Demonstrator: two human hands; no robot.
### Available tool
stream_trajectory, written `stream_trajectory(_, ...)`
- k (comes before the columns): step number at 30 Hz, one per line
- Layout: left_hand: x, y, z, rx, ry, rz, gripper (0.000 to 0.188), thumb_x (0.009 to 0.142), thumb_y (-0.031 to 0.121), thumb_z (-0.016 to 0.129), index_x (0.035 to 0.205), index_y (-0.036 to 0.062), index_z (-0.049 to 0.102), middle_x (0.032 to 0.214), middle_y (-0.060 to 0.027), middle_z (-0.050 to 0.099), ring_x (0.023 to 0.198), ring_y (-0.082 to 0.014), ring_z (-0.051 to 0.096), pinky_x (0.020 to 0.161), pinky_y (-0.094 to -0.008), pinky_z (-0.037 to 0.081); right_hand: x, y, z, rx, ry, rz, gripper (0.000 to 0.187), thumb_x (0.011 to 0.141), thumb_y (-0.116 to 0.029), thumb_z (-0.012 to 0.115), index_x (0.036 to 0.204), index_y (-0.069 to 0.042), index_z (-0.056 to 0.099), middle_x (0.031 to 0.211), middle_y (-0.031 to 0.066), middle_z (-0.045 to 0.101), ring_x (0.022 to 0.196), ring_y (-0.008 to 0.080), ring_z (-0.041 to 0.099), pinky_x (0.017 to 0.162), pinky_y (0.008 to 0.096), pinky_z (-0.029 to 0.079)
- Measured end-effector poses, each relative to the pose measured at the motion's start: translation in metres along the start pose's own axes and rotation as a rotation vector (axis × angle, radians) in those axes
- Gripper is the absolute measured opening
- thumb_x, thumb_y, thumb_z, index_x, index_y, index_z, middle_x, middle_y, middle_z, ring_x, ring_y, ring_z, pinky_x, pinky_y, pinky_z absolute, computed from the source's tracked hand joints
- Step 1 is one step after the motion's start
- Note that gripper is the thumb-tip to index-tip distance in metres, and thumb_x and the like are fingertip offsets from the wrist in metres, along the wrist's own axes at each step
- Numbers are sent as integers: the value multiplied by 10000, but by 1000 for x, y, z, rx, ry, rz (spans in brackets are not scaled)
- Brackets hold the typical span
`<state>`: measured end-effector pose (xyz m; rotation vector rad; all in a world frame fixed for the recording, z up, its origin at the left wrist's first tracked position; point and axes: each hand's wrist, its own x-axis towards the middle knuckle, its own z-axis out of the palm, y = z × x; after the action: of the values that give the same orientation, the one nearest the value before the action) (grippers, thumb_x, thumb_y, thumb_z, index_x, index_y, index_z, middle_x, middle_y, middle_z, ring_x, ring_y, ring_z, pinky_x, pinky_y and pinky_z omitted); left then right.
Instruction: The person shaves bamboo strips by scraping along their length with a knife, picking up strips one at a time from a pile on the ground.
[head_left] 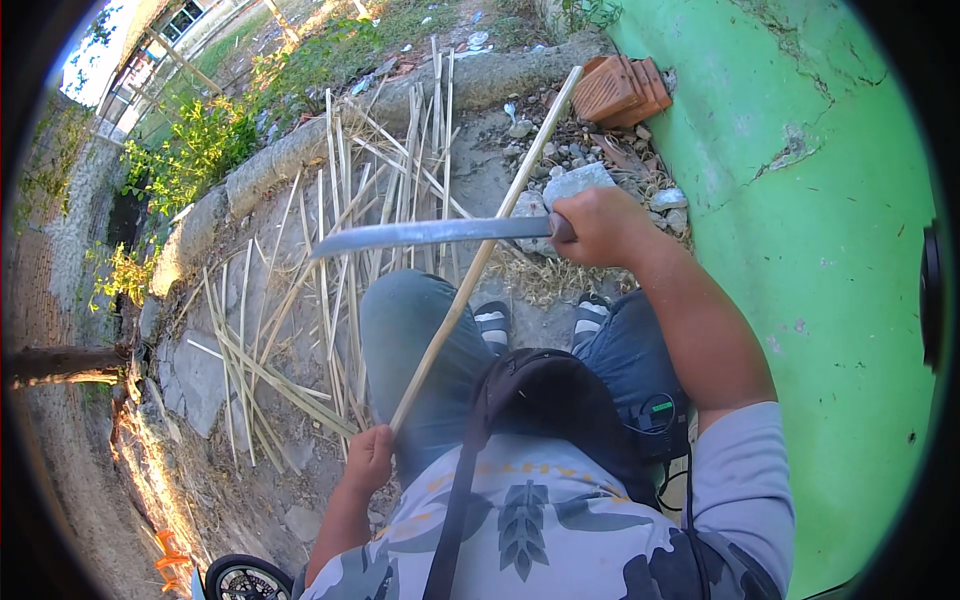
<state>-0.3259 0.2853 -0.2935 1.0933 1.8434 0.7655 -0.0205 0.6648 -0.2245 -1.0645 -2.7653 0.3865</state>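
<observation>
My right hand (602,226) is closed round the dark handle of a machete (425,233). Its long grey blade points left and crosses a pale bamboo strip (447,322); whether the two touch I cannot tell. Down by my left knee, my left hand (370,456) is closed on the lower end of that strip. From there the strip slants up and away to the right, its far end near some bricks. Many loose bamboo strips (325,290) lie scattered on the ground to the left and ahead of my knees.
A cracked green wall (790,230) rises close on my right. Orange hollow bricks (622,92) and rubble (577,182) lie at its foot. A low concrete kerb (290,150) curves ahead, with bushes (205,145) beyond. A wheel (247,580) shows at lower left.
</observation>
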Motion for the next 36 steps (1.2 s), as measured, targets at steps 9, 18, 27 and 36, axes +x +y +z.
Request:
stream_trajectory(9,-5,-9,1,76,52,23,505,1055,380,439,723,12,535,588,-19,471,571,-109,436,521,-326,374,12,44,21,333,-84,168,263,795,-313,687,870,-61,698,802,199,678,787,397,655,731,475,519)
stream_trajectory(18,-27,-9,-7,121,79,9,515,1050,393,441,710,14,526,568,-43,479,542,-132,462,513,-343,384,3,-35,3,55,-170,-73,157,742,-250,699,833,-123,683,816,132,701,819,357,681,762,470,544)
stream_trajectory(27,-17,-6,1,210,144,138,503,1058,356,440,691,14,479,568,-49,435,540,-137,428,508,-346,347,9,39,26,333,-117,251,280,741,-272,717,885,-33,700,840,197,690,807,376,669,739,438,527)
stream_trajectory(36,-11,-29,34,282,159,96,458,1034,331,455,725,3,539,585,-162,499,514,-303,506,525,-411,401,-4,2,53,134,-264,-65,181,798,-252,626,859,-101,705,813,176,687,810,384,662,748,484,529)
